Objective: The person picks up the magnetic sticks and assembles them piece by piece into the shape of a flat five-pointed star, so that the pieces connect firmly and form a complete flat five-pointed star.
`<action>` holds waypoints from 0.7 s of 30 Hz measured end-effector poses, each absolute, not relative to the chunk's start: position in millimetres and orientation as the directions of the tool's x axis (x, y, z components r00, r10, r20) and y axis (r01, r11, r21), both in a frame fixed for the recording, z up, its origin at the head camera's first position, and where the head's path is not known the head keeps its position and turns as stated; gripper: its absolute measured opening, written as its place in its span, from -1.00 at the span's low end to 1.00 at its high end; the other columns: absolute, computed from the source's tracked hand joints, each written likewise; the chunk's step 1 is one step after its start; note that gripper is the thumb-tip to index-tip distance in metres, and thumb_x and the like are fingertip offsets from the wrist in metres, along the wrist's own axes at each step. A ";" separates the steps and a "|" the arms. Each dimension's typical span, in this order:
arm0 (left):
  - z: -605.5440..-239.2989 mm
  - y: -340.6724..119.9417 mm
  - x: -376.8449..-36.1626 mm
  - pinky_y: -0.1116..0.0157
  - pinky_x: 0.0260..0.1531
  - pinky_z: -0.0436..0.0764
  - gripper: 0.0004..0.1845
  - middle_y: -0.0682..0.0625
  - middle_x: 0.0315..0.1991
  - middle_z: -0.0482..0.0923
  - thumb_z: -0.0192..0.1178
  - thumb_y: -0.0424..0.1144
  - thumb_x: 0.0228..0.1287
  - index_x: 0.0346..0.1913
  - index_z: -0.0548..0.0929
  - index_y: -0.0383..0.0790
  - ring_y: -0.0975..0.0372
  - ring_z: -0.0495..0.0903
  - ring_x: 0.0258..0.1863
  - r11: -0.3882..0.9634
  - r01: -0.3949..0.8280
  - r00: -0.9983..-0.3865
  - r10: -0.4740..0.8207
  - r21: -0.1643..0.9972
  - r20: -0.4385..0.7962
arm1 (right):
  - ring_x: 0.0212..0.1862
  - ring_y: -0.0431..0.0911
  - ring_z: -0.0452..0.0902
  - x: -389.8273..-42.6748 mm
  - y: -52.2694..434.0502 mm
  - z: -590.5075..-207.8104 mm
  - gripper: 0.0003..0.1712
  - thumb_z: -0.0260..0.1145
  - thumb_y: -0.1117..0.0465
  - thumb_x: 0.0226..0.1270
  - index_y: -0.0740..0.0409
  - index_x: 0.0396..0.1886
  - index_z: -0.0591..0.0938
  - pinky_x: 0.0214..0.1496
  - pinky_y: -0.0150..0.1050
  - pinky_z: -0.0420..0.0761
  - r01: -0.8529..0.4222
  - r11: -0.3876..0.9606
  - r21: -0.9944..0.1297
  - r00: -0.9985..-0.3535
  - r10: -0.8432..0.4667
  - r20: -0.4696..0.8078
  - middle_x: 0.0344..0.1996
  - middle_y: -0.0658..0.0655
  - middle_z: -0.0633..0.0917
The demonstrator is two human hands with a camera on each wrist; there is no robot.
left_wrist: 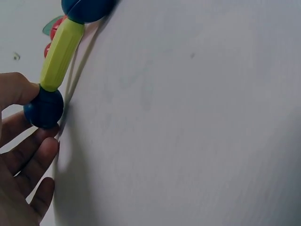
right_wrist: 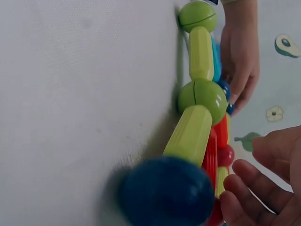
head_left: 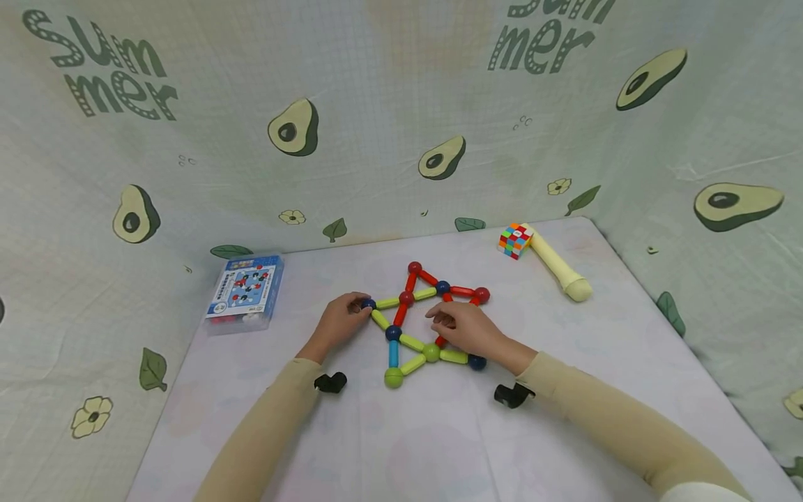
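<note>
A flat star-like frame of coloured sticks (head_left: 410, 342) and balls lies on the table, its pieces red, lime green, light blue and dark blue. At its left corner, my left hand (head_left: 339, 322) pinches a dark blue ball (left_wrist: 43, 109) between thumb and fingers. A lime green stick (left_wrist: 62, 55) joins that ball to another dark blue one. Over the right side of the frame hovers my right hand (head_left: 467, 328), fingers loosely bent and holding nothing. It partly hides red sticks there. Near its wrist are a dark blue ball (right_wrist: 167, 192) and a green ball (right_wrist: 202, 100).
A clear box with a blue-and-white label (head_left: 246, 286) lies at the back left. Toward the back right are a puzzle cube (head_left: 516, 240) and a pale yellow rod with a rounded end (head_left: 558, 265). Avocado-print cloth (head_left: 376, 202) hangs behind the table.
</note>
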State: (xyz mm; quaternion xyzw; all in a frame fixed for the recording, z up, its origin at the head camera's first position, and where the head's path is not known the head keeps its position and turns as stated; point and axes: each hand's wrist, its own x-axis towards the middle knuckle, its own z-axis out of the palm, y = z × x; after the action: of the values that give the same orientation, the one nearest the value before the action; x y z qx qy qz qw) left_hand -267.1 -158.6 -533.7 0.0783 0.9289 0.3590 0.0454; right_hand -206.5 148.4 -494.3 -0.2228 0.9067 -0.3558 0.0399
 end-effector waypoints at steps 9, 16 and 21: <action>-535.4 -176.5 -262.7 0.09 -0.01 0.54 -0.53 -0.15 0.00 0.54 0.23 -0.14 0.47 0.34 0.53 -0.21 0.06 0.52 -0.05 0.717 0.044 -0.999 0.031 0.696 0.031 | -0.15 -0.16 0.60 -212.3 159.6 -502.7 -0.73 0.41 0.26 0.38 0.12 0.05 0.72 -0.03 -0.19 0.66 -0.306 0.644 -0.701 -0.932 -0.355 0.080 -0.15 -0.03 0.72; -535.7 -161.8 -232.8 0.15 -0.13 0.55 -0.57 -0.09 -0.09 0.53 0.25 -0.12 0.46 0.28 0.50 -0.18 0.12 0.53 -0.15 0.708 0.024 -0.997 -0.034 0.706 0.069 | -0.11 -0.12 0.65 -214.6 164.0 -513.5 -0.62 0.41 0.21 0.39 0.08 0.17 0.68 0.00 -0.15 0.68 -0.259 0.668 -0.698 -0.946 -0.322 0.044 -0.14 0.01 0.75; -531.6 -147.7 -214.3 0.23 -0.23 0.58 -0.66 0.04 -0.22 0.65 0.32 -0.02 0.39 0.12 0.62 -0.05 0.19 0.57 -0.27 0.706 0.043 -0.999 0.015 0.707 0.046 | -0.16 -0.12 0.68 -217.8 162.9 -516.2 -0.57 0.42 0.11 0.39 0.05 0.22 0.66 -0.06 -0.18 0.69 -0.222 0.674 -0.705 -0.958 -0.285 0.030 -0.20 0.00 0.76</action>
State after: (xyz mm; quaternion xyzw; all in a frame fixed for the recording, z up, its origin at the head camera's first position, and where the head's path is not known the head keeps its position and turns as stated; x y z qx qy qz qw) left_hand -214.3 -147.7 -531.6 0.0156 0.9234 0.3830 -0.0184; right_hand -217.8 162.9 -516.2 -0.1389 0.9139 -0.3793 0.0413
